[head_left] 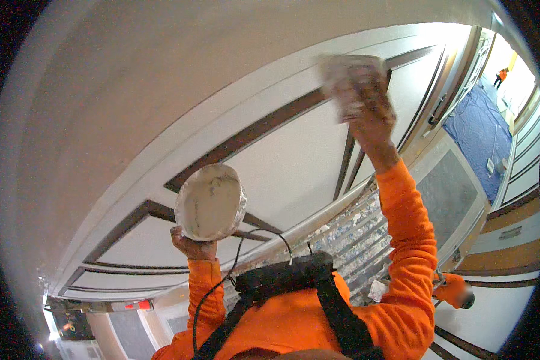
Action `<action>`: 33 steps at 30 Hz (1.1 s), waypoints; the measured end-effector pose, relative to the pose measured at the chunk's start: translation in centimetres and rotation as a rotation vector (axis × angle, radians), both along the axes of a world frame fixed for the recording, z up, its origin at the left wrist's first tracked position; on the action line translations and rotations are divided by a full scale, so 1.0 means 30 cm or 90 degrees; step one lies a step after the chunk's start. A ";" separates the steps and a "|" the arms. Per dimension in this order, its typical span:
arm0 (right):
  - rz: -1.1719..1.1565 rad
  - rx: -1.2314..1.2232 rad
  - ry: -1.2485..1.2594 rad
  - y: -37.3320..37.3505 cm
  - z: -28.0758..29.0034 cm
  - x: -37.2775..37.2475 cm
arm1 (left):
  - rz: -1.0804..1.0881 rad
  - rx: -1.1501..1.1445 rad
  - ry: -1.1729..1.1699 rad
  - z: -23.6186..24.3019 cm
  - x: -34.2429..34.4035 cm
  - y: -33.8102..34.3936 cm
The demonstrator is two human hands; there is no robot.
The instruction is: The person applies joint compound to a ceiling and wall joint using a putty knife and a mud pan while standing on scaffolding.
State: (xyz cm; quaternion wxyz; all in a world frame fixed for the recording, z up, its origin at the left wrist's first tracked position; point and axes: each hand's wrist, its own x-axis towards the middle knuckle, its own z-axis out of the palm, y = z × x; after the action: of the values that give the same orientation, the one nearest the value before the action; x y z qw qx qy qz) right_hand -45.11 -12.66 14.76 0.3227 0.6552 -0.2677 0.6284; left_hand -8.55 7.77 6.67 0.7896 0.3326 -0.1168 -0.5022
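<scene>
My left hand (pixel 193 246) is closed on a round pan or bowl (pixel 210 203), its side wrapped in clear plastic and its wide face covered with an off-white, paste-like material with dark streaks. That arm is raised in front of a white panelled wall (pixel 288 156) with dark brown trim. Farther up and to the right, my right hand (pixel 372 114) is stretched toward the upper wall. Its fingers are bent over a pale, block-like thing (pixel 351 75), smeared by motion, so its kind cannot be told. Whether it touches the wall is unclear.
A curved beige surface (pixel 102 90) spans the upper left. Behind my right arm is a slatted platform (pixel 354 237) spotted with debris. Another person in orange (pixel 453 291) is at the lower right, and one more (pixel 501 76) stands far off past a blue floor sheet (pixel 480 132).
</scene>
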 end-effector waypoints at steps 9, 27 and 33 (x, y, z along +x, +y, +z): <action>0.193 0.223 -0.306 0.299 0.282 0.277 | -0.001 -0.014 0.016 -0.005 -0.003 -0.004; 0.560 0.351 -0.090 0.660 0.249 0.683 | -0.039 0.001 0.030 -0.007 0.094 0.106; 0.174 -0.044 -0.077 0.332 0.206 0.455 | -0.016 0.035 0.014 -0.011 0.142 0.179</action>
State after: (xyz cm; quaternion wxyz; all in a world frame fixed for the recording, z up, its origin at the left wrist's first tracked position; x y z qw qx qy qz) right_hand -31.45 -2.70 20.95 0.2399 0.6348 -0.1729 0.7139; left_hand -4.29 13.12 6.34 0.7750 0.3473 -0.0983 -0.5188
